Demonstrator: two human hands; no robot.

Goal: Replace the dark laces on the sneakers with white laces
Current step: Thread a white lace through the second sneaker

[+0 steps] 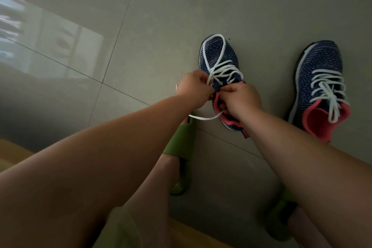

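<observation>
Two dark blue knit sneakers with pink lining stand on the grey tiled floor. The left sneaker (219, 60) carries a white lace (216, 52) that runs in a long loop over its toe. My left hand (193, 88) pinches one strand of that lace at the sneaker's left side. At the sneaker's collar my right hand (242, 100) grips the other end of the lace, which trails off to the left over the floor. The right sneaker (320, 86) is laced in white (330, 90), its ends lying loose in the opening.
My feet wear green slippers, one (181, 143) just below the left sneaker, the other (281, 219) at the lower right. A yellowish edge shows at the bottom left. Bright window light reflects off the tiles at the left.
</observation>
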